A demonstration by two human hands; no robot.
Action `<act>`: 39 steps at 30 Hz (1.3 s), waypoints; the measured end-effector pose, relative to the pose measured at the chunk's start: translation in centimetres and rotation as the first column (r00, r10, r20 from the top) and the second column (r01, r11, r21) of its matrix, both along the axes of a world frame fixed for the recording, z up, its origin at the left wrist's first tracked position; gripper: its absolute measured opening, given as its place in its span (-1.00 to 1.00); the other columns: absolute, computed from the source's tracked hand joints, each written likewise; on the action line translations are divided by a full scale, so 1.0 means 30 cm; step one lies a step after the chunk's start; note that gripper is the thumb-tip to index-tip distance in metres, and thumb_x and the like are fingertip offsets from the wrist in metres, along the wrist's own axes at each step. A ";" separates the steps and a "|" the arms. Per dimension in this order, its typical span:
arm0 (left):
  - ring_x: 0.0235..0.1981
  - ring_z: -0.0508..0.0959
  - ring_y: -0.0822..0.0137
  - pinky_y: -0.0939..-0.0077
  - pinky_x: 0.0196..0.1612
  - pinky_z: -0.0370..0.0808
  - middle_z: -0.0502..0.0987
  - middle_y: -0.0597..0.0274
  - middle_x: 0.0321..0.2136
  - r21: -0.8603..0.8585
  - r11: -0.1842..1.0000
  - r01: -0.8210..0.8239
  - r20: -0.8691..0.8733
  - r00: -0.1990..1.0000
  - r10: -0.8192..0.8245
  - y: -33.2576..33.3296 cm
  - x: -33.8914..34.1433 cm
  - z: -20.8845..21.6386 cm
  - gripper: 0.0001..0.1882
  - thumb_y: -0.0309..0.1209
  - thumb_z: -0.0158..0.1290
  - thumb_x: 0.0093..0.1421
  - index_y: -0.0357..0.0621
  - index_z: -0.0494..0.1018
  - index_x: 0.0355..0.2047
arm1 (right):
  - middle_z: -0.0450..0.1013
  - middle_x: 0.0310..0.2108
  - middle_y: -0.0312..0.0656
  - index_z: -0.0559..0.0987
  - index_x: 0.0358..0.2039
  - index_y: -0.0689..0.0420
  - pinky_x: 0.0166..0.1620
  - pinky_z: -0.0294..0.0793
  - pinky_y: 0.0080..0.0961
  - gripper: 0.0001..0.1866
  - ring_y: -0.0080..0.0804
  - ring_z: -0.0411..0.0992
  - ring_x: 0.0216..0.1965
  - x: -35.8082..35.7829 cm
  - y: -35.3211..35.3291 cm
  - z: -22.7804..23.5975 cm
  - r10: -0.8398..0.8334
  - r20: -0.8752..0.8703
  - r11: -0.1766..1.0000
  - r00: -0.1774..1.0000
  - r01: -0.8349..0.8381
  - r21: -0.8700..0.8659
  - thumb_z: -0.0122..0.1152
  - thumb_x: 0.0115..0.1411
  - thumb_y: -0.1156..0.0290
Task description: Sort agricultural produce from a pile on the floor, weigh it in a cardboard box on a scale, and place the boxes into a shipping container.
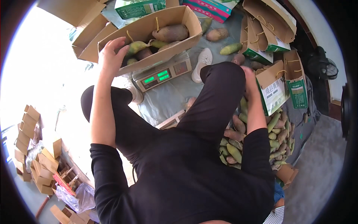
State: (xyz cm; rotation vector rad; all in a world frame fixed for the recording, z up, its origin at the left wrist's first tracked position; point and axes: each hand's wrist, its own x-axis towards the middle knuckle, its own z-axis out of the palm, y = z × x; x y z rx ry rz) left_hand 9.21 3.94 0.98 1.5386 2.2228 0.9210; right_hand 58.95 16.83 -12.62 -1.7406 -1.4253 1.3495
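L hand (110, 56), fingers spread, at box (171, 18)'s L end; long axis runs up-R. R hand (249, 79) part-hidden by knee (225, 76), grip unclear.

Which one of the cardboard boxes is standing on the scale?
The long, open brown cardboard box holding elongated vegetables: it alone rests on the grey electronic scale; the green-sided cardboard boxes at right stand apart.

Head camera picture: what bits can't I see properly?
All in the head view:
- Right hand: partly hidden by the knee.
- Scale top: mostly covered by the cardboard box.
- Box bottom: hidden under vegetables.
- Bright patch, left: washed out.
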 end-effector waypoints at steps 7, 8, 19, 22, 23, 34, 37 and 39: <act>-0.15 0.54 0.28 0.43 -0.07 0.43 0.54 0.08 -0.19 0.052 0.996 -0.079 0.173 0.983 0.069 0.004 -0.081 0.054 -0.61 -0.33 0.12 0.06 -0.12 0.46 -0.07 | 0.49 -0.46 -0.28 0.57 -0.31 0.17 -0.34 0.36 -0.54 -0.70 -0.57 0.40 -0.42 -0.422 0.281 0.455 0.287 0.209 0.894 0.935 -0.340 0.292 0.21 0.09 0.19; -0.15 0.54 0.27 0.43 -0.08 0.43 0.54 0.07 -0.18 0.022 0.996 -0.086 0.215 0.973 0.080 0.007 -0.090 0.079 -0.59 -0.32 0.13 0.06 -0.13 0.45 -0.06 | 0.49 -0.46 -0.28 0.57 -0.31 0.17 -0.34 0.36 -0.54 -0.70 -0.57 0.40 -0.42 -0.472 0.314 0.453 0.295 0.205 0.890 0.933 -0.347 0.296 0.21 0.09 0.19; -0.37 0.51 0.27 0.40 -0.29 0.42 0.52 0.05 -0.47 -0.516 0.841 -0.164 -0.058 0.986 0.157 -0.031 -0.340 -0.014 -0.43 0.04 0.08 0.07 -0.37 0.48 -0.37 | 0.52 -0.29 -0.13 0.59 -0.37 0.07 -0.17 0.39 -0.28 -0.49 -0.24 0.46 -0.20 -0.724 0.353 0.341 0.424 0.687 0.844 0.590 -0.533 -0.062 0.13 -0.04 -0.14; -0.50 0.56 0.19 0.38 -0.35 0.50 0.52 0.05 -0.60 -0.631 0.768 -0.110 -0.073 0.994 0.082 -0.020 -0.342 -0.034 -0.44 0.03 0.11 0.03 -0.38 0.54 -0.51 | 0.52 -0.38 -0.16 0.57 -0.39 0.10 -0.20 0.39 -0.29 -0.50 -0.25 0.47 -0.25 -0.746 0.339 0.355 0.467 0.688 0.803 0.556 -0.592 -0.066 0.13 -0.04 -0.13; -0.50 0.56 0.19 0.38 -0.35 0.50 0.52 0.05 -0.60 -0.638 0.762 -0.108 -0.067 0.994 0.085 -0.013 -0.335 -0.037 -0.44 0.03 0.11 0.03 -0.38 0.54 -0.51 | 0.51 -0.43 -0.17 0.56 -0.41 0.11 -0.23 0.39 -0.30 -0.50 -0.26 0.48 -0.31 -0.756 0.334 0.362 0.493 0.685 0.798 0.536 -0.593 -0.111 0.12 -0.03 -0.12; -0.57 0.58 0.33 0.47 -0.46 0.53 0.54 0.22 -0.60 -0.620 0.765 -0.173 0.030 0.970 0.243 0.008 -0.383 -0.177 -0.64 -0.16 0.07 0.08 -0.27 0.56 -0.46 | 0.49 -0.60 -0.13 0.57 -0.50 0.20 -0.33 0.43 -0.33 -0.55 -0.27 0.49 -0.54 -0.791 0.381 0.293 0.551 0.628 0.797 0.550 -0.570 -0.200 0.07 0.00 0.00; -0.64 0.53 0.31 0.44 -0.52 0.49 0.52 0.10 -0.62 -0.690 0.712 -0.129 -0.074 0.991 0.108 0.014 -0.358 -0.139 -0.63 -0.24 0.10 0.04 -0.44 0.51 -0.47 | 0.47 -0.65 -0.06 0.57 -0.55 0.24 -0.31 0.43 -0.29 -0.55 -0.20 0.49 -0.53 -0.799 0.384 0.287 0.538 0.689 0.780 0.486 -0.596 -0.188 0.02 0.00 0.04; -0.65 0.53 0.29 0.42 -0.52 0.48 0.49 0.13 -0.67 -0.628 0.743 -0.233 -0.006 0.955 0.295 0.010 -0.354 -0.161 -0.62 -0.23 0.09 0.05 -0.44 0.47 -0.54 | 0.47 -0.63 -0.02 0.57 -0.54 0.25 -0.29 0.42 -0.27 -0.56 -0.17 0.50 -0.49 -0.807 0.363 0.323 0.527 0.711 0.780 0.465 -0.597 -0.187 0.02 -0.02 0.06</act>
